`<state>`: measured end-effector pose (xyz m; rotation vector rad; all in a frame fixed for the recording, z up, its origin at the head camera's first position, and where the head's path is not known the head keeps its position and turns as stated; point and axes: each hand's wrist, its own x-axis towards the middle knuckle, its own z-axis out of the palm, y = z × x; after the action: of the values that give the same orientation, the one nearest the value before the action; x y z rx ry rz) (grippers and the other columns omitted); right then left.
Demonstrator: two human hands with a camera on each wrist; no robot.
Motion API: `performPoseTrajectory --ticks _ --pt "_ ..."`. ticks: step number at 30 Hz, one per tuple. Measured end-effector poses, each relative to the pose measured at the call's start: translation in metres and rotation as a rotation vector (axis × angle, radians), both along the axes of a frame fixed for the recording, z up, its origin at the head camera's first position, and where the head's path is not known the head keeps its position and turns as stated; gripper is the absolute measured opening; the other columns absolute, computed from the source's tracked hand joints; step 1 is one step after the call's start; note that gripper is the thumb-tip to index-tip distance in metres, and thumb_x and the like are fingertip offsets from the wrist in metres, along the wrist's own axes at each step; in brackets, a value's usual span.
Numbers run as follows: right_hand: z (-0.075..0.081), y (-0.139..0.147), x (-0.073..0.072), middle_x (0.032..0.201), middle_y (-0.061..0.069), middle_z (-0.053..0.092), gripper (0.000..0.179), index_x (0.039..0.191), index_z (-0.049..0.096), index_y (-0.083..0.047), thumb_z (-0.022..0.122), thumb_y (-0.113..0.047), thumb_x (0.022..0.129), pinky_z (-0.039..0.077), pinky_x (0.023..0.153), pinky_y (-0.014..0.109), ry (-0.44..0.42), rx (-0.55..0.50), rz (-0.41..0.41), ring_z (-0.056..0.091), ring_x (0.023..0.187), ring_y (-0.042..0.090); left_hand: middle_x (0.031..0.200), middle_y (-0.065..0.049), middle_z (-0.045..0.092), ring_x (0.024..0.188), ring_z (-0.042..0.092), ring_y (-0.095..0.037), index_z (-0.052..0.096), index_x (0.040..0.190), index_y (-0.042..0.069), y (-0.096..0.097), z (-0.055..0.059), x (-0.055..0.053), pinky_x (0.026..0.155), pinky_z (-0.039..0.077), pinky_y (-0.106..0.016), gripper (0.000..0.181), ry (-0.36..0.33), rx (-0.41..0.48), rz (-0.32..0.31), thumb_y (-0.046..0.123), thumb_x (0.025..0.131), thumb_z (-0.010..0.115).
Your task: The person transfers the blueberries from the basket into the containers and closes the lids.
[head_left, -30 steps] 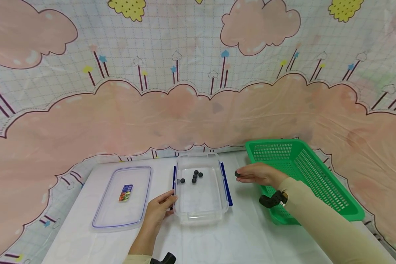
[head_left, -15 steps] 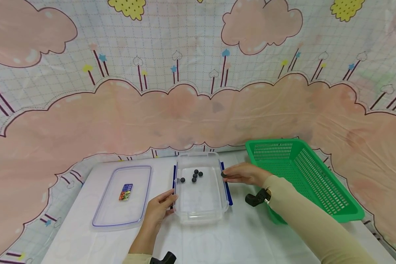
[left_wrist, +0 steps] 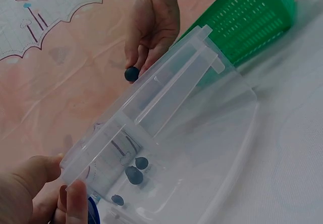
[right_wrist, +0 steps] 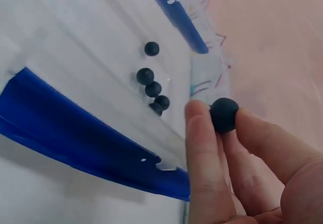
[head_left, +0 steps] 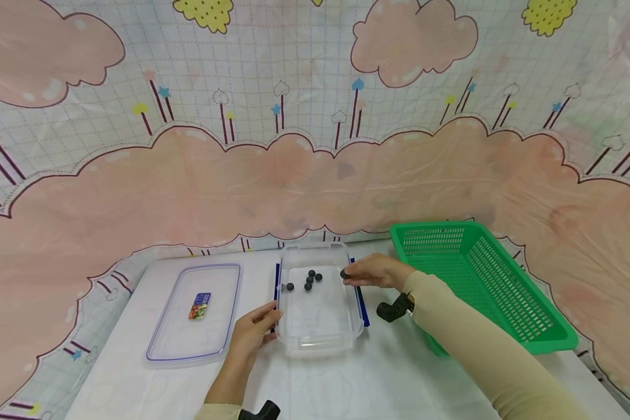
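Between thumb and fingertips my right hand (head_left: 375, 270) pinches a small dark ball (right_wrist: 224, 114), close over the right rim of a clear plastic box (head_left: 320, 321). My left hand (head_left: 254, 329) grips the box's left wall, thumb on one side and fingers on the other, as the left wrist view shows. Several more dark balls (right_wrist: 145, 76) lie on the box floor toward its far end. Blue side latches (right_wrist: 91, 133) hang folded out along both long sides of the box.
A clear lid (head_left: 170, 332) with a blue seal and a colourful label (head_left: 200, 306) lies left of the box. On the right stands a green perforated basket (head_left: 504, 280). A patterned cloth (head_left: 294, 186) hangs behind the white table.
My right hand has moved left with the ball, from beside the basket to over the box's right edge. My left hand and the box have stayed in place.
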<state>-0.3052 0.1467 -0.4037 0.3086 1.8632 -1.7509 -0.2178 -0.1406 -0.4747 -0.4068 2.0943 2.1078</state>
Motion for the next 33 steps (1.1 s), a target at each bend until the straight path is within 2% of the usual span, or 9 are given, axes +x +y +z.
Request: performPoseTrajectory --ticks 6,12,17,21,27,30,33 --pt "0.008 -0.02 -0.009 0.104 0.019 0.07 0.032 0.122 0.059 0.012 0.064 0.0 0.093 0.058 0.083 0.028 -0.019 0.087 -0.01 0.072 0.083 0.02 0.091 0.002 0.063 0.082 0.056 -0.012 0.062 0.13 -0.001 -0.002 0.0 -0.001 0.063 0.056 -0.02 0.046 0.001 0.014 0.009 0.015 0.089 0.074" --pt "0.006 -0.038 -0.017 0.109 0.023 0.069 0.029 0.12 0.061 0.013 0.063 0.004 0.093 0.055 0.092 0.033 0.0 0.096 -0.047 0.072 0.086 0.023 0.091 0.002 0.063 0.082 0.056 -0.012 0.062 0.13 -0.001 -0.002 0.0 0.0 0.063 0.056 -0.02 0.047 -0.003 0.018 0.005 0.016 0.088 0.075" --pt "0.002 -0.053 -0.021 0.116 0.026 0.066 0.027 0.117 0.063 0.013 0.064 0.004 0.092 0.055 0.092 0.034 0.045 0.129 -0.067 0.072 0.091 0.025 0.092 0.001 0.063 0.083 0.056 -0.013 0.062 0.13 0.0 -0.003 0.0 -0.001 0.063 0.056 -0.02 0.046 0.0 0.012 0.008 0.016 0.089 0.074" --pt "-0.003 -0.066 -0.021 0.116 0.028 0.066 0.025 0.114 0.065 0.013 0.065 0.007 0.09 0.058 0.086 0.033 0.048 0.172 -0.079 0.071 0.082 0.023 0.094 0.0 0.063 0.084 0.056 -0.013 0.062 0.131 0.0 -0.003 0.001 -0.001 0.064 0.056 -0.02 0.045 0.004 0.005 0.0 0.015 0.09 0.072" --pt "-0.015 -0.083 -0.023 0.09 0.017 0.068 0.021 0.107 0.066 0.013 0.067 0.009 0.086 0.06 0.076 0.029 0.039 0.268 -0.126 0.068 0.071 0.019 0.093 0.0 0.064 0.083 0.056 -0.012 0.062 0.13 0.0 -0.003 0.001 -0.001 0.064 0.057 -0.021 0.047 0.004 0.011 0.001 0.017 0.088 0.074" --pt "-0.025 -0.09 -0.025 0.086 0.016 0.068 0.02 0.104 0.066 0.012 0.07 0.009 0.084 0.06 0.069 0.026 0.06 0.339 -0.15 0.066 0.064 0.017 0.092 0.001 0.063 0.082 0.057 -0.012 0.062 0.13 0.0 -0.003 0.001 -0.001 0.064 0.057 -0.021 0.046 0.007 0.016 0.003 0.016 0.088 0.074" --pt "-0.033 -0.096 -0.026 0.086 0.016 0.069 0.024 0.101 0.065 0.012 0.075 0.005 0.081 0.059 0.061 0.022 0.114 0.477 -0.167 0.062 0.054 0.012 0.09 0.001 0.062 0.081 0.057 -0.011 0.061 0.13 -0.002 -0.002 0.002 -0.001 0.063 0.056 -0.02 0.046 0.015 0.029 0.0 0.014 0.089 0.073"
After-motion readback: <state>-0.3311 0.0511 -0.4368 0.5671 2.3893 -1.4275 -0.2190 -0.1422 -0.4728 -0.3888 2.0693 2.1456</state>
